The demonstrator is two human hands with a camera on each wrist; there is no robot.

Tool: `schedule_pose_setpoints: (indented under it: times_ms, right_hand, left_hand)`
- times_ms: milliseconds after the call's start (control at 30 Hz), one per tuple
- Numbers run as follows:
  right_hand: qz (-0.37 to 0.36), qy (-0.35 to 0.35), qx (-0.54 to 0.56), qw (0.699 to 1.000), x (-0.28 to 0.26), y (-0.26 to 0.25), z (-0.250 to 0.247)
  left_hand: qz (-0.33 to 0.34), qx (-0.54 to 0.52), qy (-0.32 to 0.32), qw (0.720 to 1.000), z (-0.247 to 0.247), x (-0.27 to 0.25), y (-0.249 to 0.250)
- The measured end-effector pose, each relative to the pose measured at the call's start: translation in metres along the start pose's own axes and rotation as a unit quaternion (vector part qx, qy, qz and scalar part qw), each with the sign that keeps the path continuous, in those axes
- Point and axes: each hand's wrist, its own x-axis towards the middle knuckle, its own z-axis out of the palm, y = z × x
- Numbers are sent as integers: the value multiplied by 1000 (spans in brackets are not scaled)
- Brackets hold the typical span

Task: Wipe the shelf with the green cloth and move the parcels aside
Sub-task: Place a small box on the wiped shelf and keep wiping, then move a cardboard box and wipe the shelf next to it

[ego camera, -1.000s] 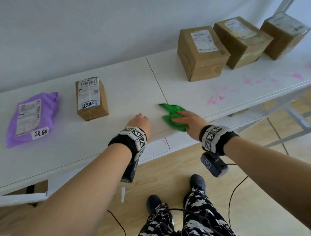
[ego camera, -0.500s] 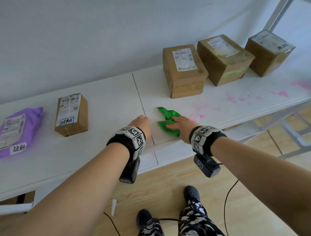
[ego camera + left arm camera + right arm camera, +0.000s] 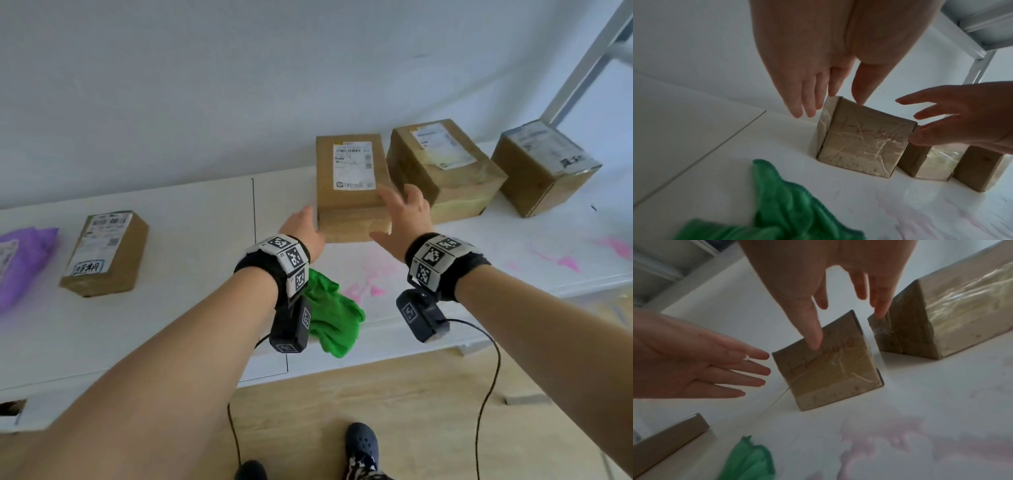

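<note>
Now the green cloth (image 3: 330, 317) has been let go of; a sec ago it was pressed under the right hand (image 3: 400, 224), and it lies crumpled at the shelf (image 3: 191, 246) front edge, just in front of the nearest box (image 3: 351, 186). Both hands have been brought up to that box instead: left hand (image 3: 303, 229) w/ fingers straight and close together beside its left face, right hand w/ fingers spread wide over its top right corner. Nothing is gripped yet; in the wrist views a slight gap is seen on the left side, and right-side contact can't be told. Judged from this, wiping is paused and the box is abt to be shifted so the pink stains (image 3: 368, 286) in front of and right of it can be reached. The box's long axis is run front-to-back, label up, taped end face turned toward the person. Two more boxes, 2nd box (image 3: 445, 171) and 3rd box (image 3: 544, 168), are set right of it.
</note>
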Motion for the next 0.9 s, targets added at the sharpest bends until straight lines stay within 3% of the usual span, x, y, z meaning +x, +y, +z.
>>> schedule_pose_setpoints:
  times_ms: [133, 367, 633, 900]
  right_hand:
    - [-4, -71, 48, 996, 23, 7, -2]
    - [-58, -67, 53, 995, 23, -15, -5]
    - [-127, -106, 83, 983, -13, -103, 24]
    - [-138, -161, 95, 973, -45, -159, 66]
  left_hand:
    - [-19, -62, -3, 998, 8, 16, 15]
    - [-44, -101, 49, 993, -2, 7, 11]
    - [-120, -117, 94, 981, -42, -45, -66]
    - [-149, -112, 92, 978, -58, -74, -139]
